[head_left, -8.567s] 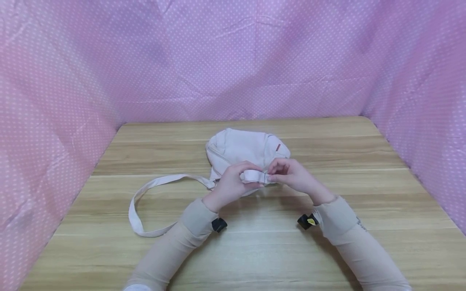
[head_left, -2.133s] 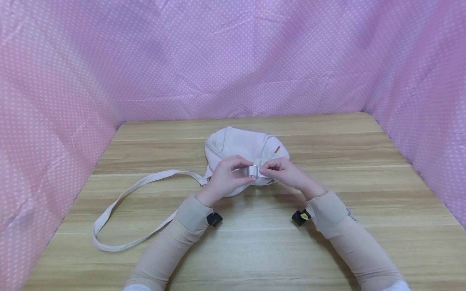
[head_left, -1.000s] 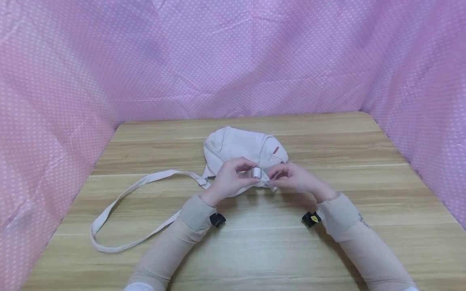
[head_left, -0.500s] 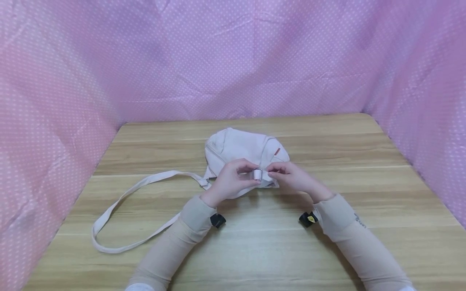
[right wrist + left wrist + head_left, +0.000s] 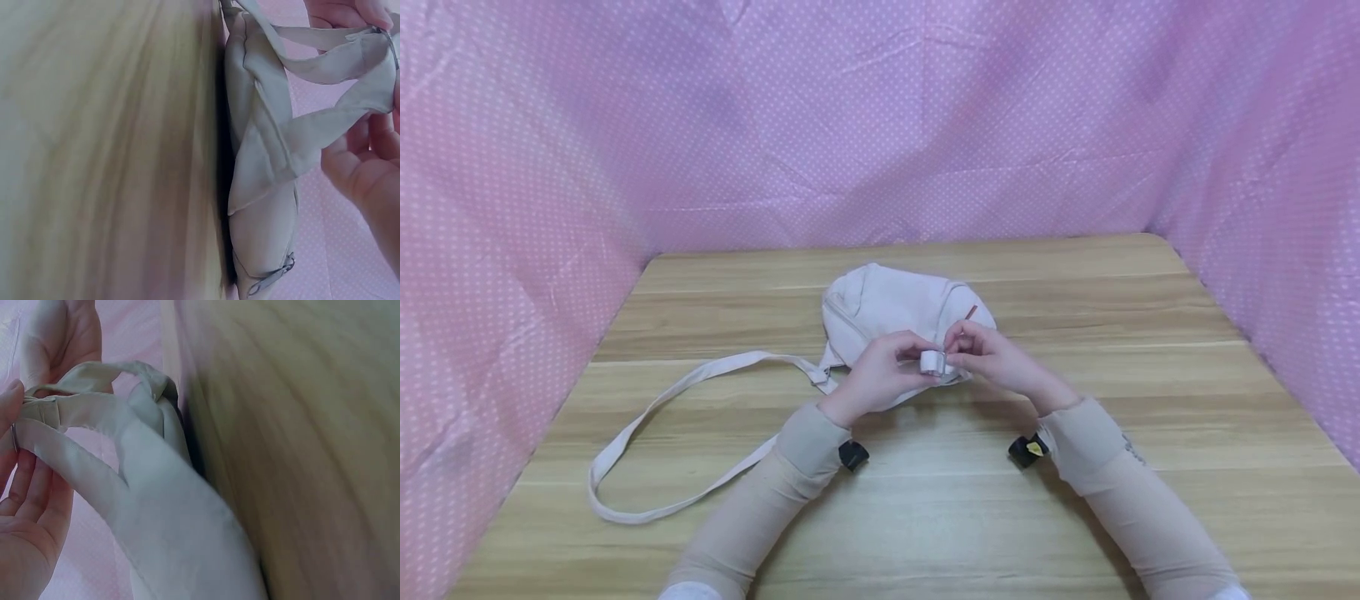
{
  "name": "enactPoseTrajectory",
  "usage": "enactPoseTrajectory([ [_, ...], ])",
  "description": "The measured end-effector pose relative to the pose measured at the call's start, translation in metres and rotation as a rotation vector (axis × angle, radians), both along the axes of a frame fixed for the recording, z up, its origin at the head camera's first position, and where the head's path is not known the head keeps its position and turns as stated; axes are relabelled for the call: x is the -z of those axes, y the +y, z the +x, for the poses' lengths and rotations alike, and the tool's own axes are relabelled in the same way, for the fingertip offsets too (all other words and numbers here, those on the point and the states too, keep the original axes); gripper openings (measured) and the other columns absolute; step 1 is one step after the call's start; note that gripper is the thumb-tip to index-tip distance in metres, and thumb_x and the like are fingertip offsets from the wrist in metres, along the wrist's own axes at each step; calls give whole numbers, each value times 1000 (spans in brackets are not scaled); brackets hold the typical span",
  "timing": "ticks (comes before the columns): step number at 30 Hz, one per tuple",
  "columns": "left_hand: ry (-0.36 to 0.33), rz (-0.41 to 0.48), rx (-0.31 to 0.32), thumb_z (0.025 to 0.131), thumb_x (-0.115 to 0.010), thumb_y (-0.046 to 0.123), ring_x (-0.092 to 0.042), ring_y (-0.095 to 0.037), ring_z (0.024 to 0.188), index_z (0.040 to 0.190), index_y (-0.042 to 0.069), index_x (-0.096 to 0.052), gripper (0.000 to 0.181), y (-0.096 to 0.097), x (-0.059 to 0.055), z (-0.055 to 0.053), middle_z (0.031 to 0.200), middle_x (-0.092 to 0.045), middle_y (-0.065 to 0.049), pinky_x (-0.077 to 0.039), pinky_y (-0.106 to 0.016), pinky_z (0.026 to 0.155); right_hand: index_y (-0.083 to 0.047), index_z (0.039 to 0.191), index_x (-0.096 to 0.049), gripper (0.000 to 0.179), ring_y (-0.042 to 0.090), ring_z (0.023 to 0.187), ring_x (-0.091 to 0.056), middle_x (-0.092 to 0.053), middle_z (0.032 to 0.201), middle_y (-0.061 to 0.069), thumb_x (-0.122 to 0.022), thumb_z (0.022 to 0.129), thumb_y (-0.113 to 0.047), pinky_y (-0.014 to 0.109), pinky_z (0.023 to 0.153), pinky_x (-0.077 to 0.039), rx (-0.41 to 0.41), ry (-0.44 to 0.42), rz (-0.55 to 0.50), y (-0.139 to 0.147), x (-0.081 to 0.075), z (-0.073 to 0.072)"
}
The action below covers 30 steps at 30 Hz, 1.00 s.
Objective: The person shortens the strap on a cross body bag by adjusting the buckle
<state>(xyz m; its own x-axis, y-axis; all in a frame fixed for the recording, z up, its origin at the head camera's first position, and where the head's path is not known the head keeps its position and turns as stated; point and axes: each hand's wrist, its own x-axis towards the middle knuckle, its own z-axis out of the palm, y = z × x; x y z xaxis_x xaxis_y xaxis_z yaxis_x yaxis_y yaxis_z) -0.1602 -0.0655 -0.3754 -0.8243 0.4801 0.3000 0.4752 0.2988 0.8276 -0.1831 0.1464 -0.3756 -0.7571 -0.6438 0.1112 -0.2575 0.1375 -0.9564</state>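
Note:
A cream cloth bag (image 5: 898,300) with a small red tag lies on the table, partly hidden behind both hands. Its strap passes through a metal slide buckle (image 5: 943,362), with a short bend of white strap (image 5: 931,361) showing beside it. My left hand (image 5: 880,371) pinches the strap at the buckle between thumb and fingers. From the other side, my right hand (image 5: 1000,365) pinches at the buckle's right edge. In the right wrist view, strap lengths (image 5: 331,128) run from the bag to the buckle, and a zipper pull (image 5: 272,275) shows at the bag's end.
The remaining strap (image 5: 617,450) lies in a wide loop on the wooden table (image 5: 925,517), left of the bag and partly under my left forearm. Pink dotted cloth (image 5: 880,125) hangs around the back and sides.
Since the first frame, the strap loop on the left has spread wider leftward. In the last half second the buckle has turned more edge-on and my right fingers have moved up against it.

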Motion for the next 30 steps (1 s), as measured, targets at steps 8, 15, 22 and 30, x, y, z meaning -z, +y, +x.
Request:
enactPoseTrajectory([
  [8,43,7,5,73,-80,4,-65,-22,98,103,0,-68,32,4,1,1,100,-69,-10,-50,-22,91,11,100,-41,17,2,77,-59,-65,82,-12,-52,87,14,17,67,-49,0,-70,-70,2,3,-2],
  [15,32,1,-11,73,-79,4,-64,-21,99,104,0,-68,33,2,-1,2,100,-69,-9,-49,-22,92,7,99,-57,18,9,88,-59,-62,94,7,-65,83,4,21,79,-51,11,22,117,9,4,1],
  [22,16,-2,-11,74,-79,4,-64,-21,100,104,1,-68,32,1,-2,2,100,-69,-9,-49,-23,93,4,92,-65,7,8,77,-60,-67,87,12,-63,87,0,21,73,-51,41,48,206,14,4,1],
  [30,-10,-56,-6,75,-78,5,-64,-19,101,106,4,-68,32,4,-2,0,102,-68,-6,-48,-24,95,7,90,-58,10,4,77,-61,-67,84,10,-64,82,8,20,73,-52,23,46,150,8,-2,-6],
])
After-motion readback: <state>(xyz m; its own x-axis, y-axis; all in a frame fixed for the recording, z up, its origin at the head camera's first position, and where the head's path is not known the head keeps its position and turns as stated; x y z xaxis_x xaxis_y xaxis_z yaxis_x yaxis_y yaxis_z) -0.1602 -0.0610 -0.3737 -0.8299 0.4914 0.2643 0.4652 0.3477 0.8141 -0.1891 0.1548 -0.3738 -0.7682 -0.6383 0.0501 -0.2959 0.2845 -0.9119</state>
